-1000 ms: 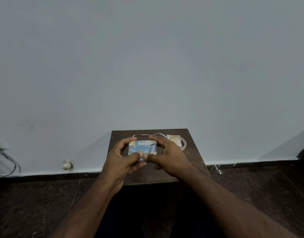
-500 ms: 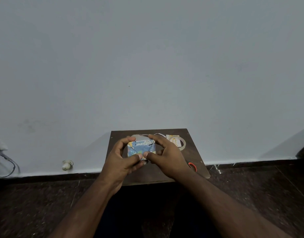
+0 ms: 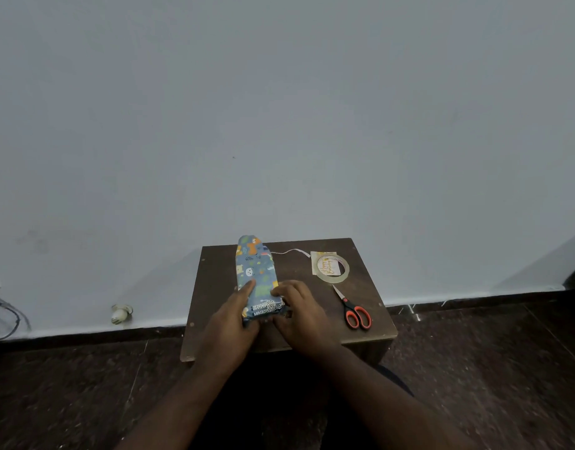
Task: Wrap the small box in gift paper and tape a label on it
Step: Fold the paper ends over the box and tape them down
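Pale grey wall fills most of the view, and against it stands a small dark brown tabletop [image 3: 214, 287] on a dark speckled floor [image 3: 490, 368]. On its left half lies the small box, hidden inside blue gift paper [image 3: 256, 271] printed with animals; the paper stretches away from the person as a long tube whose far end reaches the tabletop's back edge. The left hand [image 3: 229, 323] holds the near end of the parcel from the left, its forefinger laid straight along the top and the other fingers wrapped at the side. The right hand [image 3: 300, 315] holds the same end from the right, its fingers [image 3: 281, 291] curled onto the paper. To the right, well apart from the parcel, a roll of clear tape [image 3: 332, 267] rests over a "Happy Birthday" label [image 3: 328, 266]. Red-handled scissors [image 3: 352, 308] lie just in front of the roll, blades pointing toward it.
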The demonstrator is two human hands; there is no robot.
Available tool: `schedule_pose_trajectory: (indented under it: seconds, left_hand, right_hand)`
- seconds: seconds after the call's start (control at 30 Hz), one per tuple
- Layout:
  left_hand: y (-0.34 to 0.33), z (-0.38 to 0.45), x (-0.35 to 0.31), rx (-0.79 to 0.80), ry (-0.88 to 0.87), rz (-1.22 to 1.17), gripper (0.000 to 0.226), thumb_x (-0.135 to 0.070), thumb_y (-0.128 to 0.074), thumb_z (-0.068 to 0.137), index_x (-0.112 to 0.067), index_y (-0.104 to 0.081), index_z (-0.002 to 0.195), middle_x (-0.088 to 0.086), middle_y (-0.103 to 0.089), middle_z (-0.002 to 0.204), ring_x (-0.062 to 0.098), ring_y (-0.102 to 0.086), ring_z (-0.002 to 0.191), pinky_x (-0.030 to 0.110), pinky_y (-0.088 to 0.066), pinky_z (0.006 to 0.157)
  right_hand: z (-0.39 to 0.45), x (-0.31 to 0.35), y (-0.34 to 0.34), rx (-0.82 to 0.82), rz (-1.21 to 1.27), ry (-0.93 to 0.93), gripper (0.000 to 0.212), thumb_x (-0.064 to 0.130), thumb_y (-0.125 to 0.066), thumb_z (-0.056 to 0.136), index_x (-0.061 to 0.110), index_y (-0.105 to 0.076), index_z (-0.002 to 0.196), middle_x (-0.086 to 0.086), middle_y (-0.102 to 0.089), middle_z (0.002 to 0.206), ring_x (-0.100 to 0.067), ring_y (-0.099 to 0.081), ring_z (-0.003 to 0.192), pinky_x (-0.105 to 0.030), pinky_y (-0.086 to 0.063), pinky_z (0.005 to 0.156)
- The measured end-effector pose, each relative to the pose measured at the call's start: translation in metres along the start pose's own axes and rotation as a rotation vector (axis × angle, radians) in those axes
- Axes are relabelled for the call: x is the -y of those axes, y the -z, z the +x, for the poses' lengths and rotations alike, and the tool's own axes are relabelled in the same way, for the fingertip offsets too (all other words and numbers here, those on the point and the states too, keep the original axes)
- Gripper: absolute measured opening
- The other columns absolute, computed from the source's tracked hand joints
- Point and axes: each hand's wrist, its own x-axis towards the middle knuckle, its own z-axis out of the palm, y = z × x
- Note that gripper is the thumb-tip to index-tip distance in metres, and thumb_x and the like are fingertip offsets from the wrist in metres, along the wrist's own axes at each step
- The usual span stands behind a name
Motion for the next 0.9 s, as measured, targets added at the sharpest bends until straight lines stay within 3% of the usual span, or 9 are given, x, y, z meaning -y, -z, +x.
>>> schedule_pose_trajectory:
  seconds: [0.1, 0.3, 0.5, 0.6, 0.7, 0.9]
  left_hand:
    - [-0.021, 0.014, 0.013, 0.024, -0.002, -0.02, 0.074, -0.01, -0.069, 0.087, -0.036, -0.04, 0.151, -0.004, -0.052, 0.147, 0.015, -0.054, 0.128, 0.026, -0.045, 0.097]
    - [-0.05, 0.039, 0.029, 0.074, 0.002, -0.004, 0.073, -0.011, -0.069, 0.089, -0.034, -0.04, 0.152, -0.003, -0.049, 0.151, 0.016, -0.055, 0.129, 0.024, -0.045, 0.098]
    - [-0.072, 0.05, 0.047, 0.064, 0.001, 0.004, 0.078, -0.01, -0.075, 0.084, -0.036, -0.042, 0.15, -0.001, -0.054, 0.146, 0.022, -0.058, 0.124, 0.033, -0.049, 0.1]
    - [-0.079, 0.05, 0.059, 0.05, -0.006, -0.013, 0.083, -0.018, -0.077, 0.082, -0.046, -0.037, 0.149, -0.004, -0.055, 0.143, 0.022, -0.059, 0.118, 0.045, -0.053, 0.098]
    - [-0.083, 0.052, 0.061, 0.038, -0.005, -0.029, 0.082, -0.027, -0.075, 0.083, -0.049, -0.034, 0.15, -0.004, -0.054, 0.145, 0.02, -0.059, 0.122, 0.047, -0.052, 0.098]
    - [-0.083, 0.051, 0.054, 0.02, 0.01, 0.024, 0.081, -0.032, -0.073, 0.082, -0.052, -0.032, 0.149, -0.005, -0.048, 0.149, 0.021, -0.055, 0.126, 0.048, -0.052, 0.098]
  right_hand:
    - [0.008, -0.019, -0.005, 0.043, -0.029, -0.043, 0.039, 0.018, -0.065, 0.087, 0.024, -0.053, 0.123, 0.009, -0.044, 0.136, -0.014, -0.059, 0.109, -0.042, -0.054, 0.082]
    - [0.021, -0.051, -0.014, 0.09, -0.015, -0.112, 0.037, 0.013, -0.066, 0.087, 0.022, -0.055, 0.122, 0.007, -0.043, 0.137, -0.015, -0.057, 0.112, -0.039, -0.054, 0.084]
    - [0.028, -0.078, -0.012, 0.161, 0.046, -0.113, 0.043, 0.011, -0.066, 0.083, 0.02, -0.06, 0.125, 0.003, -0.055, 0.129, -0.009, -0.057, 0.112, -0.017, -0.047, 0.089]
    - [0.04, -0.091, 0.012, 0.002, 0.049, -0.164, 0.036, 0.013, -0.06, 0.085, 0.019, -0.069, 0.119, 0.0, -0.069, 0.112, -0.013, -0.064, 0.099, -0.027, -0.052, 0.084]
    - [0.067, -0.12, 0.045, -0.064, -0.167, -0.358, 0.034, 0.013, -0.058, 0.091, 0.022, -0.071, 0.121, -0.001, -0.069, 0.124, -0.022, -0.063, 0.114, -0.031, -0.05, 0.094]
    - [0.092, -0.15, 0.057, 0.242, -0.468, -0.393, 0.034, 0.018, -0.061, 0.094, 0.024, -0.07, 0.125, -0.007, -0.066, 0.128, -0.026, -0.057, 0.119, -0.034, -0.053, 0.094]
